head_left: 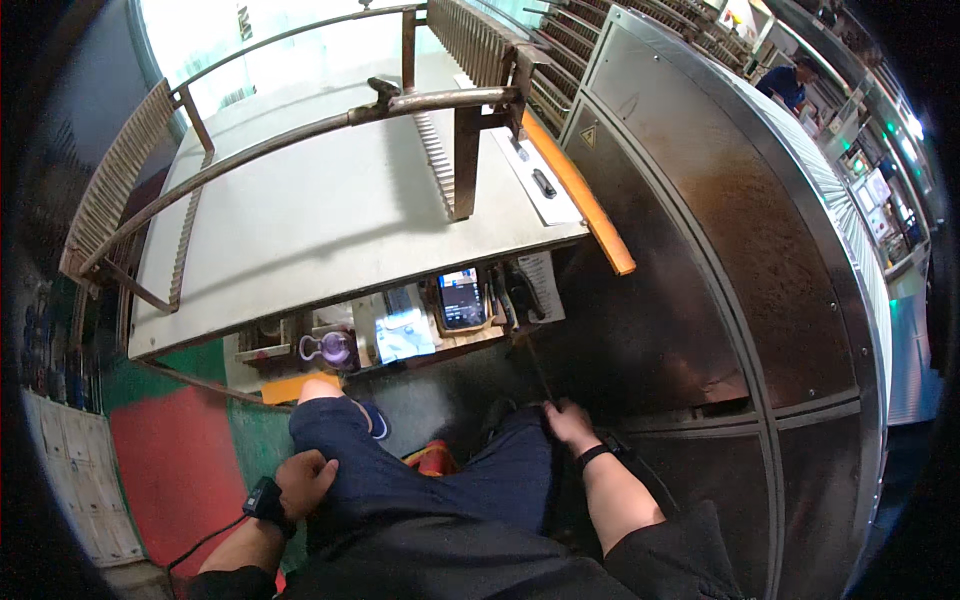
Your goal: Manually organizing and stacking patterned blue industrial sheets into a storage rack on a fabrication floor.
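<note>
Label (588, 135) yellow, triangular; phone (461, 303) text tiny; left hand (305, 483), right hand (571, 426) curled; grip opening, hold: cannot tell.

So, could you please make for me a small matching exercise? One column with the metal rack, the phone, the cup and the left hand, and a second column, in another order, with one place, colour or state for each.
Column one
1. metal rack
2. phone
3. cup
4. left hand

Column two
A. light purple
B. at the left thigh
C. standing on the white tabletop
D. screen lit

Right pairs: 1-C, 2-D, 3-A, 4-B.
</note>
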`<state>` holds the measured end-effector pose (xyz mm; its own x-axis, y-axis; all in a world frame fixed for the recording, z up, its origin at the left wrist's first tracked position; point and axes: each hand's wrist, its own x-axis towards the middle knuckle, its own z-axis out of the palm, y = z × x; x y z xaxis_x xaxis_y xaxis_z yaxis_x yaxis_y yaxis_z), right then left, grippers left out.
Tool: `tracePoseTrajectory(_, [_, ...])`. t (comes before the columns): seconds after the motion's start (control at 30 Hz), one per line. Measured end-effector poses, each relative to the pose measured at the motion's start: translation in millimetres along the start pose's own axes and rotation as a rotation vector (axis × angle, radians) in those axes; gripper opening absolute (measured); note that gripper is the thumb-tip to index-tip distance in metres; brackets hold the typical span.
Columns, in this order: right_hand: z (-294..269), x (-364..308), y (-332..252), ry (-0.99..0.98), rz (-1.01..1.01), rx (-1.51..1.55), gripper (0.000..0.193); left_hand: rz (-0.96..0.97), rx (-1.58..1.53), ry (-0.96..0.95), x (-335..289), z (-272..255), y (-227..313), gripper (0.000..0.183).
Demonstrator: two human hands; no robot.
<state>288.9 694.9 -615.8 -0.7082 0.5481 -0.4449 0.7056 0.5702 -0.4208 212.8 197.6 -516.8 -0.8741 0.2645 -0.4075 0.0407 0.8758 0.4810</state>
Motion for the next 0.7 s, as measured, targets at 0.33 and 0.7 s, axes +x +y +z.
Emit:
tracePoseTrajectory(0.33, [-17, -14, -13, -0.357, -0.185, -0.038, 0.051, 0.036, -0.083, 0.067, -2, 5, -4, 0.032])
tracePoseTrajectory(0.7, [18, -20, -58, -0.082, -0.223, -0.632, 0.038, 0.086, -0.049, 0.159, 2, 9, -13, 0.026])
